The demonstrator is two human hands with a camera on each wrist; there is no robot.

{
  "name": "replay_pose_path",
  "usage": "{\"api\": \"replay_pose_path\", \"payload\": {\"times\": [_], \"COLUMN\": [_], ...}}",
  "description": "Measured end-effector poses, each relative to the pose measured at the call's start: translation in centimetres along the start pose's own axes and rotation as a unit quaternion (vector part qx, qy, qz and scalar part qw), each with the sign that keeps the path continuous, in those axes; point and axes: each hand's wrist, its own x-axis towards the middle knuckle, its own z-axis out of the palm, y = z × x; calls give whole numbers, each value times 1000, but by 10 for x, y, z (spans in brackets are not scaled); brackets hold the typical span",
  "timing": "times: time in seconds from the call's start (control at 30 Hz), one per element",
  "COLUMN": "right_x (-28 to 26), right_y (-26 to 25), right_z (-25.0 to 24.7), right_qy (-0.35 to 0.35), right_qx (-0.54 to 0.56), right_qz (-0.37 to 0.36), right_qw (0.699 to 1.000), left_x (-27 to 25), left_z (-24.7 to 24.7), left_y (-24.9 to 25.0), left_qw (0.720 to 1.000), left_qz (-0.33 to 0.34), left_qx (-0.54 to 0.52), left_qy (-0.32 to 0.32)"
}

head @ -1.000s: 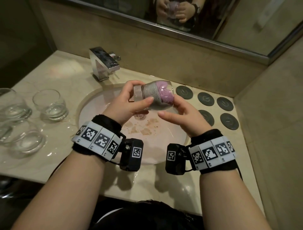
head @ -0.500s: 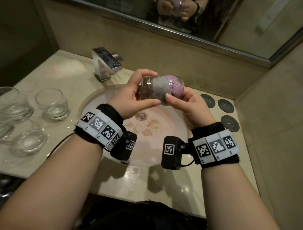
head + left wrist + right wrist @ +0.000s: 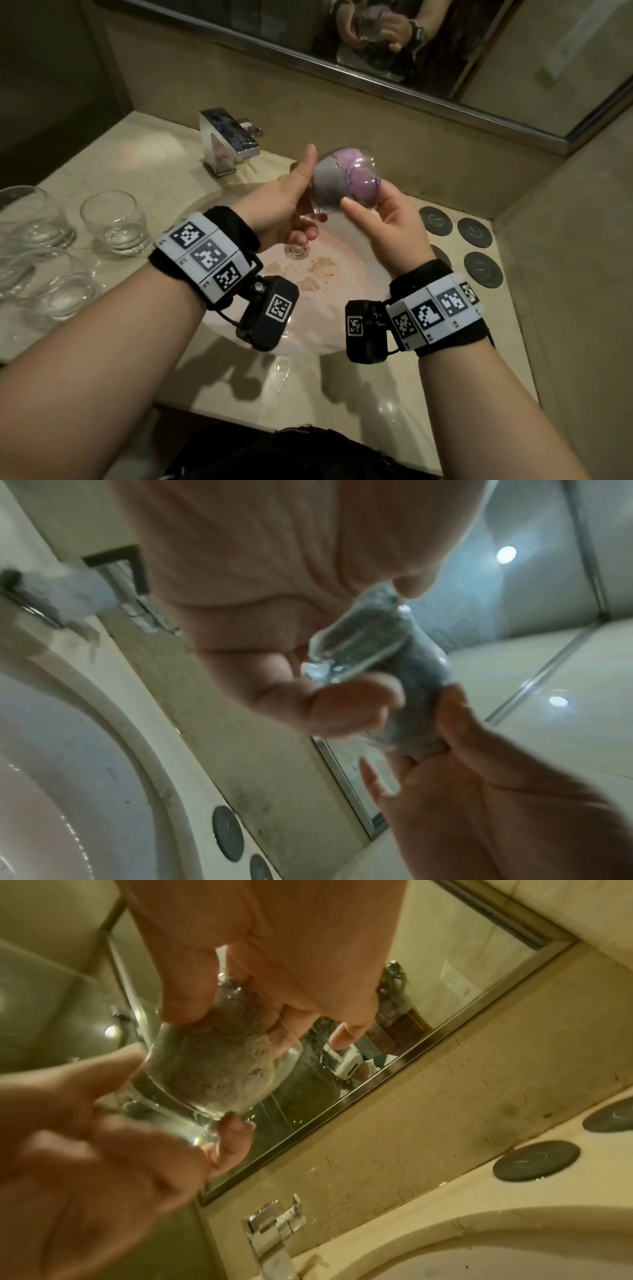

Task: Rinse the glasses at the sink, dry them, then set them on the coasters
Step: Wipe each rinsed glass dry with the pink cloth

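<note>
A clear glass (image 3: 337, 178) is held tilted over the sink (image 3: 346, 329), stuffed with a grey and purple cloth (image 3: 356, 171). My left hand (image 3: 301, 195) grips its base end, thumb up along the side and fingers curled beneath. My right hand (image 3: 376, 209) holds the mouth end, thumb on the front and fingers round the cloth. The left wrist view shows the glass (image 3: 373, 647) between both hands; the right wrist view shows the glass (image 3: 212, 1074) with my right fingers (image 3: 274, 988) above it. Dark round coasters (image 3: 474, 231) lie on the counter to the right.
Three more glasses (image 3: 116, 222) stand on the counter at the left. A chrome faucet (image 3: 229, 140) rises behind the basin. A mirror (image 3: 376, 41) runs along the back wall, and a side wall closes the right past the coasters.
The glass has tipped from lying level to tilted, mouth end up. My left thumb now points up along its side, and my right thumb has come round to the front.
</note>
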Motion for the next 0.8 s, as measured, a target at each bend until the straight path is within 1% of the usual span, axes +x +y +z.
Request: {"api": "replay_pose_path", "payload": {"times": [0.07,0.1,0.17,0.23,0.33,0.4,0.43,0.47,0.5,0.53,0.57,0.6,0.63,0.67,0.7,0.73,0.77,0.8], "right_x": [1,2,4,10,16,18,19,19,20,20,20,20,20,20,19,18,17,17], "right_y": [2,4,6,4,-4,-7,-8,-9,-9,-9,-9,-9,-9,-8,-8,-8,-8,-8], "right_z": [1,2,0,-3,-8,-9,-8,-6,-4,-2,0,1,2,3,3,4,4,4], "right_qy": [-13,-14,-9,-19,-45,-48,-42,-32,-17,1,18,32,40,39,30,17,2,-13], "right_qx": [15,43,129,183,181,162,157,154,149,141,128,110,84,52,22,-1,-13,-14], "right_qz": [17,34,69,91,128,141,144,145,142,135,124,107,84,60,38,22,13,12], "right_qw": [1000,998,989,979,974,975,976,977,979,981,984,988,992,996,999,1000,1000,1000], "left_x": [5,8,12,11,12,15,16,16,17,16,16,15,16,18,18,18,18,16], "left_z": [4,4,3,-2,-15,-23,-26,-28,-26,-23,-19,-16,-15,-17,-19,-20,-21,-22], "left_y": [-2,-3,-3,-2,-1,-3,-4,-6,-6,-6,-5,-3,-2,-1,0,1,2,4], "left_qw": [998,996,982,954,905,876,870,871,881,902,933,969,990,998,999,999,998,999], "left_qz": [22,42,102,172,229,259,268,273,270,256,222,163,102,55,29,16,14,16], "left_qx": [8,31,117,229,355,405,412,407,386,347,280,179,83,29,13,8,-2,-11], "left_qy": [50,77,104,90,55,36,31,31,35,38,45,51,47,23,-14,-44,-54,-44]}}
